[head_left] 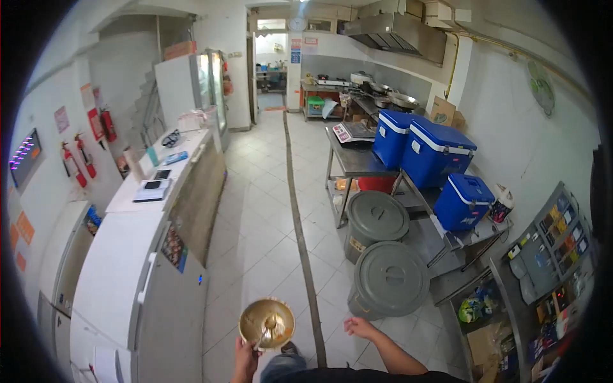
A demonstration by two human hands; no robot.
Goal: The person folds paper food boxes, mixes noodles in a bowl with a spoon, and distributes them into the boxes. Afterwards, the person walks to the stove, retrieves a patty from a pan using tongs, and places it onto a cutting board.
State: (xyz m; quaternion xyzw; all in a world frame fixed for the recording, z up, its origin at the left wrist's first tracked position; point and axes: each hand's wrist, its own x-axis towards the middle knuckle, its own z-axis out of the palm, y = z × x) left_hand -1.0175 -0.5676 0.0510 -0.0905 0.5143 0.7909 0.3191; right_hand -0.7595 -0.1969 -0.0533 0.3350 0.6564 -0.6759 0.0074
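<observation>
My left hand [246, 357] grips the rim of a round metal bowl [248, 317] at the bottom of the view, held out over the tiled floor. A spoon [269, 323] lies in the bowl, its handle toward my left hand, and some yellowish food residue shows inside. To the right, my right hand [360, 327] hangs in the air, apart from the bowl, with its fingers loosely bent and some of them spread. Nothing shows in it. The nearest thing to it is a large grey lidded bin [391, 281].
A tiled floor [262, 236] with a dark drain line runs ahead to a doorway. White chest freezers [115, 255] and a counter stand on the left. On the right are a second grey bin [378, 216], blue coolers [440, 150], a metal table with a scale [353, 132], and shelving.
</observation>
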